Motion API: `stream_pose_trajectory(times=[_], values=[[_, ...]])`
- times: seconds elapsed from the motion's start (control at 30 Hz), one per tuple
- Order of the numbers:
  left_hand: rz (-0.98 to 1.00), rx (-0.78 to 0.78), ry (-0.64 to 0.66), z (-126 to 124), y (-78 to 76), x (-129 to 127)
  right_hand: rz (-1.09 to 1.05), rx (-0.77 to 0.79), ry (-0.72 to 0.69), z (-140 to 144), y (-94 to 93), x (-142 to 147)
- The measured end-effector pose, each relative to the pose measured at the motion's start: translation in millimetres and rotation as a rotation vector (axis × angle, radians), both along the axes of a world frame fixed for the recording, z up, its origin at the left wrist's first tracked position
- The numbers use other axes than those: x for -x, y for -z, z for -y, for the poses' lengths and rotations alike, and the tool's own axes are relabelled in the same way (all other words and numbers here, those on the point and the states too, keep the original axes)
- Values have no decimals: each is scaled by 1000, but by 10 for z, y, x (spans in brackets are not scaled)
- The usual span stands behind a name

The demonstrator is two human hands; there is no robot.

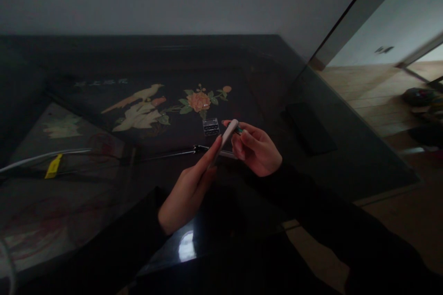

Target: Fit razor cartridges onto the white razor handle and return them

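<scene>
Above the dark table [265, 62], I observe the left hand [187, 189] holding a tilted pale stick [227, 136], the right hand [259, 150] pinching a small green piece [239, 130] at the stick's upper end, a shiny box [211, 126] lying beyond.

A yellow tag [54, 166] sits on a pale cable [32, 160]; an orange flower [198, 101] decorates the surface [173, 53]; rightward lies a dark flat item [308, 129], perhaps a case.
</scene>
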State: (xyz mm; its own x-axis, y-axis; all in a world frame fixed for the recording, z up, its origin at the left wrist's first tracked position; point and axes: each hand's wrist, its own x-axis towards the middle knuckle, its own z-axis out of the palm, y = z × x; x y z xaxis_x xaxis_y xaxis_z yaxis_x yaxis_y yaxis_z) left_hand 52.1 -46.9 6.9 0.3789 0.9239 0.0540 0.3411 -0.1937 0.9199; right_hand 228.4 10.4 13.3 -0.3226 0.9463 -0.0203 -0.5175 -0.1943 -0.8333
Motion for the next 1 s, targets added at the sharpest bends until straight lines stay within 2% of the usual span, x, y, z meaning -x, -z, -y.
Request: stream_pose_trajectory(times=[0.3,0.5,0.77,1.0], values=[[-13,2,-47,-27,47,33,10,-26,18,17,-27,16],[2,-11,0,4,28,17,21,-34,17,13,7,9],[14,-14,57,33,11,0,-7,46,11,18,33,8],[9,15,-6,-3,29,22,-14,-51,1,12,18,11]])
